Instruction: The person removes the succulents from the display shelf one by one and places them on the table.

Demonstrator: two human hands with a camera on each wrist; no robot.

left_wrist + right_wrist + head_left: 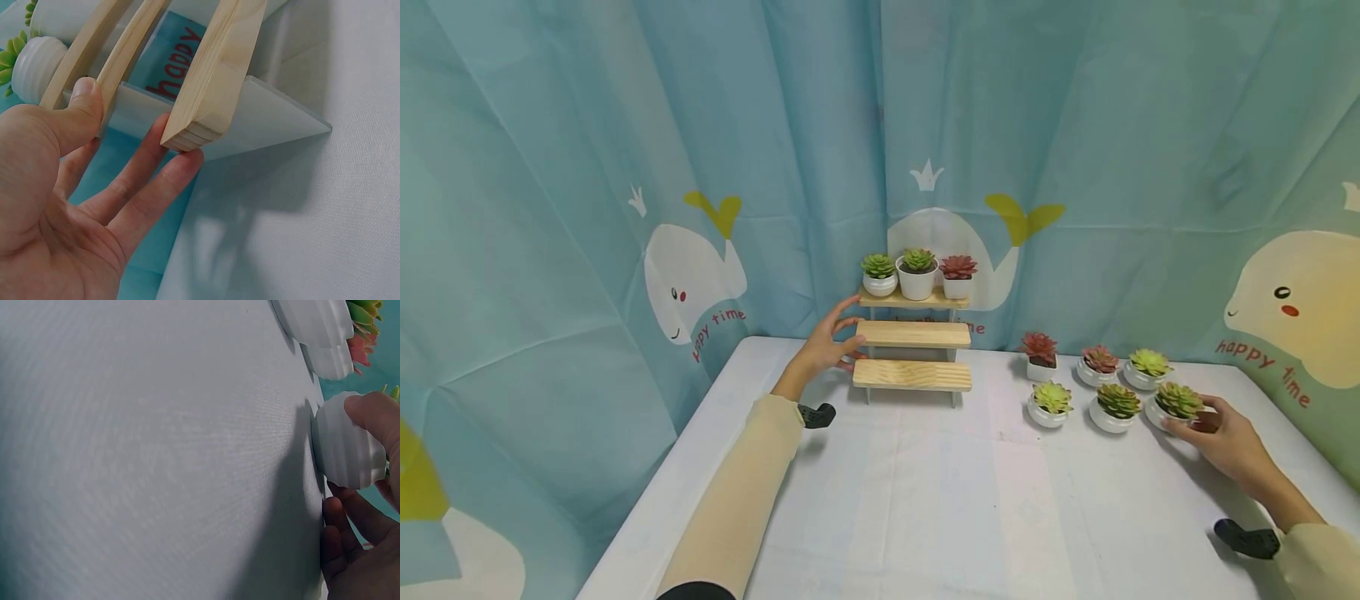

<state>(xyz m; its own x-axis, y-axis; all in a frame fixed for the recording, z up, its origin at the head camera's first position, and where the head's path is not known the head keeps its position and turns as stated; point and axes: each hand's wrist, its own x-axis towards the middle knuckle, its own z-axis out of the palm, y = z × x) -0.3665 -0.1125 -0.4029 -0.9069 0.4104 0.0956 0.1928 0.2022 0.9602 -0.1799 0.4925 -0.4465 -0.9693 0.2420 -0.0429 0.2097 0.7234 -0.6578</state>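
Observation:
A three-tier wooden display stand [913, 375] with clear side panels stands at the table's back. At its left side my left hand [826, 343] grips the board ends; in the left wrist view its thumb lies on the middle board [115, 69], with two fingertips against the lowest board [209, 94]. On the top board are two green potted succulents and a red one [957, 277]. Far to the right, my right hand [1228, 442] grips a green succulent in a round white pot [1176, 404]. The right wrist view shows its thumb on the pot [350, 440], fingers beyond it.
Beside the held pot are several other potted succulents, among them a dark green one [1114, 408], a light green one [1049, 404] and a red one in a square pot [1041, 357]. A blue whale-print curtain [820, 150] hangs behind the white table [925, 500].

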